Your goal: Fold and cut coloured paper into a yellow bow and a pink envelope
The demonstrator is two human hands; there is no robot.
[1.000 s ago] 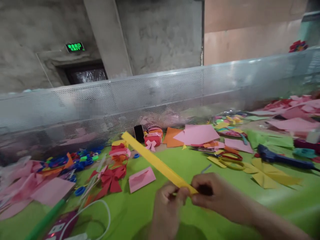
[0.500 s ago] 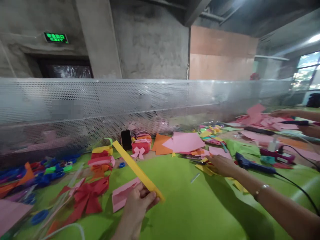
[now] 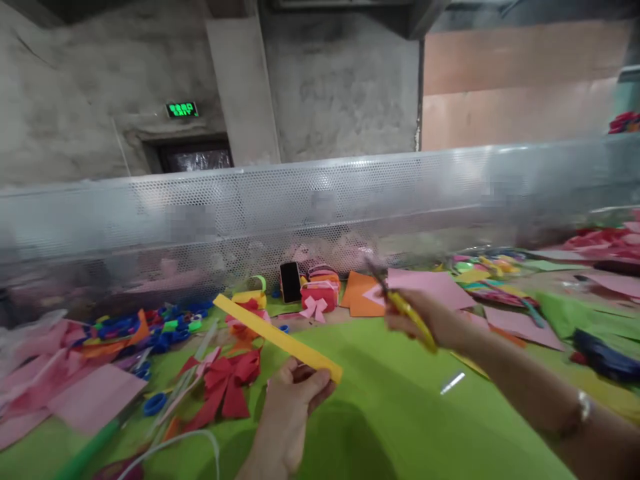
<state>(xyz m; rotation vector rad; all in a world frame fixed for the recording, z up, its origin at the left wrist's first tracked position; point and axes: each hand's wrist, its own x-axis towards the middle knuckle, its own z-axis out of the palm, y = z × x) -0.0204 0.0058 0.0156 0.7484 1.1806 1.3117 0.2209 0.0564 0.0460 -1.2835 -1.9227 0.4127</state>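
Between the thumb and fingers of my left hand (image 3: 295, 407) is a long yellow strip (image 3: 270, 333), which looks like paper or felt and slants up to the left. My right hand (image 3: 420, 313) is closed around yellow-handled scissors (image 3: 407, 313), raised over the green table surface (image 3: 400, 400). Their blades point up and away, a little blurred. Left of my left hand lies a red bow (image 3: 230, 383). Beyond the strip sits a small red bag shape with a pink bow (image 3: 315, 308).
A phone (image 3: 289, 282) leans near the perforated metal divider (image 3: 300, 207). Pink sheets (image 3: 430, 287) and an orange sheet (image 3: 363, 293) lie at the back. Blue rings (image 3: 155, 403) and pink scraps (image 3: 95, 397) are at left; a dark blue glue gun (image 3: 607, 360) rests at right.
My right hand has lifted from the pile on the table and now holds the scissors. It has come closer to the yellow strip. The view has turned left.
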